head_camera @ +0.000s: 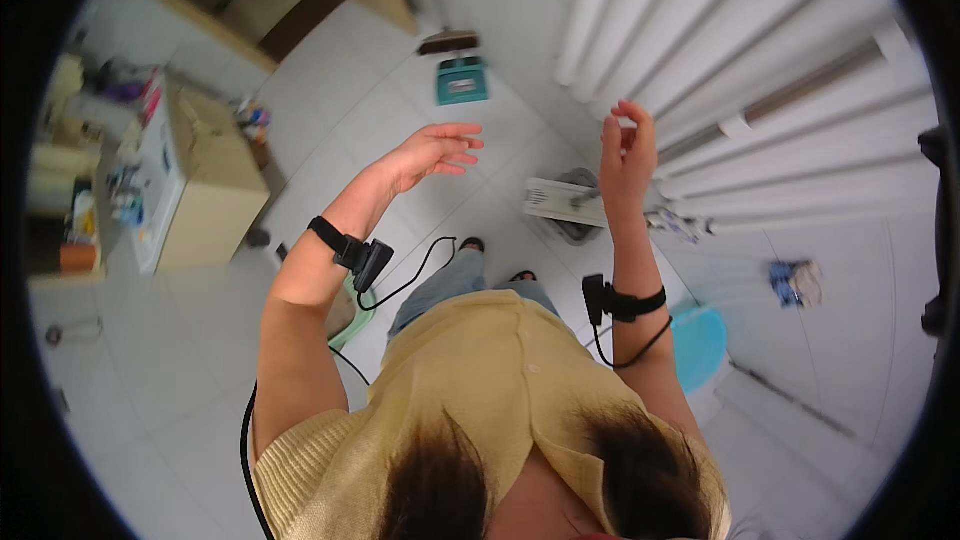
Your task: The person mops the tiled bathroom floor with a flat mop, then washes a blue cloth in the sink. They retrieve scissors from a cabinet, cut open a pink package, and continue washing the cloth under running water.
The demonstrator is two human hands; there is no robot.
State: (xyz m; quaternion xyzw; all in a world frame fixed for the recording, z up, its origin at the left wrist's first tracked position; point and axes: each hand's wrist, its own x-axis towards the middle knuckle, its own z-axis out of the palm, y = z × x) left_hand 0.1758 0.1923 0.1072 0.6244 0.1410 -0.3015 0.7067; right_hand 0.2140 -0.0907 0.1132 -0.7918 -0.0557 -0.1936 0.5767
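My left hand (435, 154) is raised in the air over the tiled floor, its fingers apart and nothing in them. On the other side, my right hand (628, 154) points up with loosely curled fingers, and no object shows in it. Just left of the right hand, lower down on the floor, stands a grey bucket (581, 236) with a white slotted piece (555, 199) across it. Beyond both hands are a teal dustpan (462, 82) and a broom head (448, 42). Each forearm wears a black strap with a cabled device.
A beige cabinet (217, 217) with a white top and small bottles stands at left. Pale pleated curtains or panels (675, 22) run along the right. A blue basin (699, 349) lies behind my right arm, a green basin (356, 315) by my left elbow. Cables hang from the arm straps.
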